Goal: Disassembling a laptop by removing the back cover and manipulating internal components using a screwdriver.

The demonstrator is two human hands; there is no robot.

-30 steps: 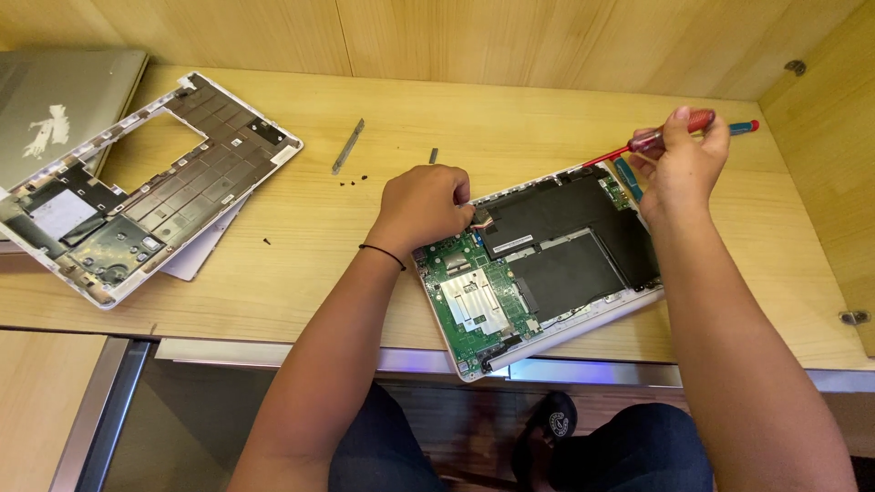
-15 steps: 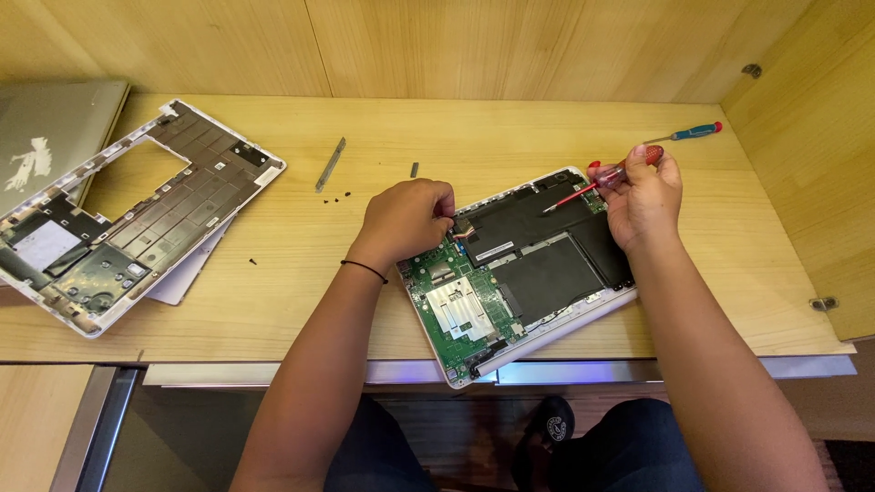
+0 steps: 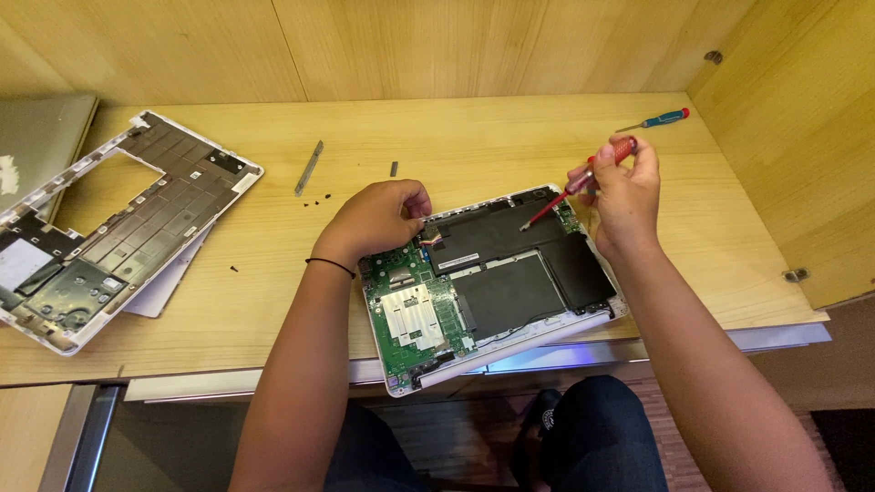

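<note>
Below, wooden desk [image 3: 510,137] in wooden alcove — right hand [image 3: 620,196] gripping red screwdriver [image 3: 583,182], left hand [image 3: 378,219] curled on opened laptop [image 3: 492,282].

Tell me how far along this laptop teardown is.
Done: the laptop lies open with its circuit board and battery bare; the removed cover sits at the left, with loose screws on the desk. In hand: the right hand aims a red screwdriver at the battery, while the left hand pinches a connector at its edge. Left: battery and circuit board are in place.
</note>
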